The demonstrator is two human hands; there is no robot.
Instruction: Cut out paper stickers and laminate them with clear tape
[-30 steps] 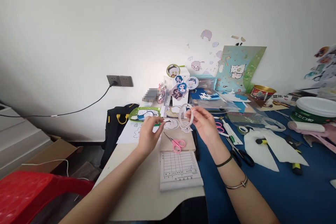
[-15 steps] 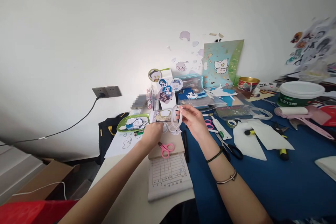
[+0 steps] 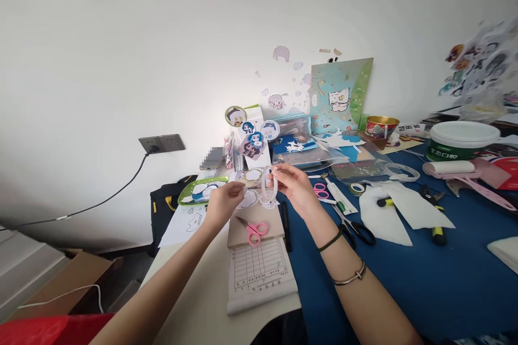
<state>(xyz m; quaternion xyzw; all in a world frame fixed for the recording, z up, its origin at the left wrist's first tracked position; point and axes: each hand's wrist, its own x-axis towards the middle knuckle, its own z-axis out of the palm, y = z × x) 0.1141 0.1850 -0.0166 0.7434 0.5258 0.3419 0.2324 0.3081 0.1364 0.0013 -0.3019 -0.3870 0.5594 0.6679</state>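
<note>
My right hand (image 3: 297,188) pinches a thin whitish roll of tape (image 3: 265,186) upright between thumb and fingers. To its left, my left hand (image 3: 224,205) is closed, thumb and fingertips pressed together. Whatever may be between those fingertips is too small to make out. Round paper cutouts (image 3: 249,199) lie under and between the hands. Below them, pink-handled scissors (image 3: 256,233) rest on a beige board (image 3: 238,237), blades pointing up and left. A printed form pad (image 3: 261,275) sits nearer to me, partly beneath the board.
A black pen (image 3: 286,226) lies right of the board. Black-handled scissors (image 3: 358,229), white felt pieces (image 3: 384,215) and a glue tube (image 3: 342,198) are on the blue mat (image 3: 335,285). A green-rimmed tray (image 3: 186,194) stands left, and a white-lidded tub (image 3: 463,143) back right.
My left hand has moved left, away from the roll of tape, and turned so its pinched fingertips show. The scissor blades are now uncovered. My right hand still holds the roll.
</note>
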